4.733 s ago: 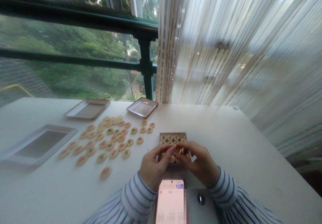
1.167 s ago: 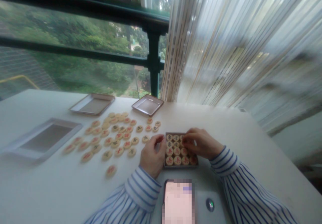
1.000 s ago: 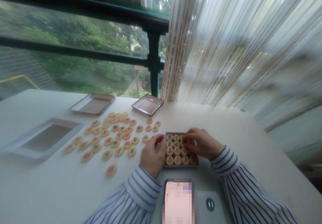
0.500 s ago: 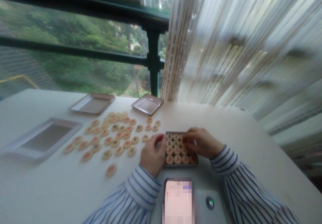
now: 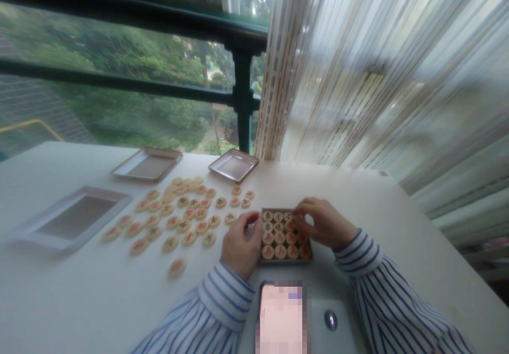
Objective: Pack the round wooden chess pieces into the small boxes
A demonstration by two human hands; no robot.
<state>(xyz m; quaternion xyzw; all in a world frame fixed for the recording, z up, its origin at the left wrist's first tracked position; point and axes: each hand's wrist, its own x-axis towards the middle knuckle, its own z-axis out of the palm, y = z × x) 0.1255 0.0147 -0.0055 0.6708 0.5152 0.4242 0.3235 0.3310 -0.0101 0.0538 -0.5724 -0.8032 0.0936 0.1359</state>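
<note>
A small dark-rimmed square box (image 5: 286, 261) on the white table holds rows of round wooden Chinese chess pieces (image 5: 280, 251), with red and black characters facing up. My left hand (image 5: 242, 244) is closed at the box's left edge, thumb and fingers against its wall. Over the box's upper right corner, my right hand (image 5: 321, 222) has its fingers bent down on a chess piece there. Those fingers partly cover the right column. Many loose Chinese chess pieces (image 5: 189, 237) lie scattered left of the box, some face down in a pile.
Two shallow trays, one larger (image 5: 148, 166) and one smaller (image 5: 234, 165), stand at the table's back edge. A pale tray (image 5: 73, 221) lies at the left. In front of the box is a phone (image 5: 280, 317), beside a pale device with an oval button (image 5: 331, 320). A striped curtain hangs behind.
My right hand has shifted slightly right, uncovering more of the top rows of pieces. My left hand stays at the box. The green light on the button has gone out.
</note>
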